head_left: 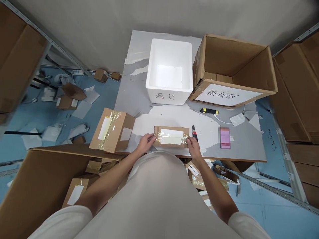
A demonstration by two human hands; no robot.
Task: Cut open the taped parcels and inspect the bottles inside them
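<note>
A small taped cardboard box (171, 130) with white labels lies flat at the table's front edge. My left hand (146, 143) pinches its left end, fingers closed at the taped corner. At the opposite end, my right hand (193, 147) has its fingers closed on the right edge. A red and black utility knife (194, 134) lies right beside the box, its lower part close to or behind my right hand. To the left stands a larger taped cardboard box (117, 131) with a label, apart from my left hand.
Behind are a white foam box (169, 96) and a big open carton (249, 74) with a written sign. A black and yellow cutter (209, 111) and a blurred pink item (225, 138) lie right on the table (244, 149). A large carton (32, 179) of parcels stands lower left.
</note>
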